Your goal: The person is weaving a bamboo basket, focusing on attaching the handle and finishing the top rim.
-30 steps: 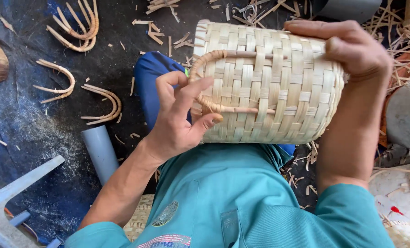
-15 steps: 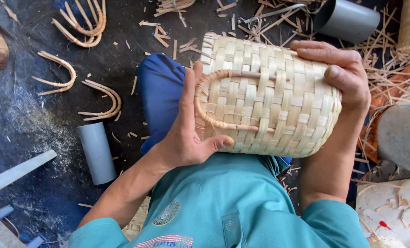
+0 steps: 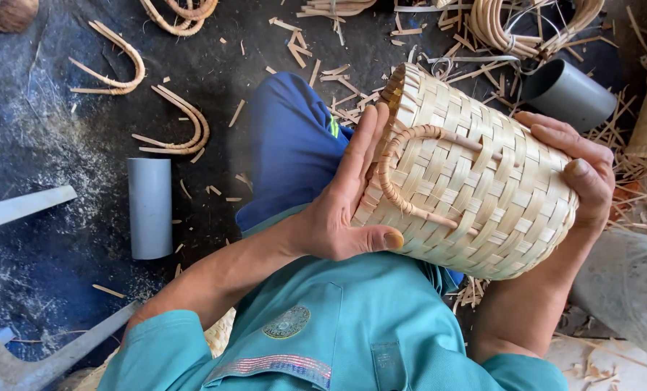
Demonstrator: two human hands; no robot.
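A pale woven bamboo basket [image 3: 483, 181] with a curved cane handle [image 3: 410, 174] on its side lies tipped over my lap. My left hand [image 3: 345, 195] presses flat against the basket's rim end, fingers straight and the thumb under its lower edge. My right hand [image 3: 577, 170] wraps over the basket's far end, fingers curled on the weave. Both hands hold the basket between them above my blue trouser leg [image 3: 287, 145] and teal shirt [image 3: 352, 326].
A short grey pipe piece [image 3: 149, 206] lies on the dark floor at left, another grey pipe [image 3: 570, 90] at upper right. Bent cane handles [image 3: 186, 123] and cane coils [image 3: 512, 25] lie among scattered bamboo chips. A grey frame leg [image 3: 19, 206] juts in at left.
My left hand has slid from the handle to lie flat on the basket's rim end. The basket has tilted, its far end lower to the right, and my right hand shifted along with it.
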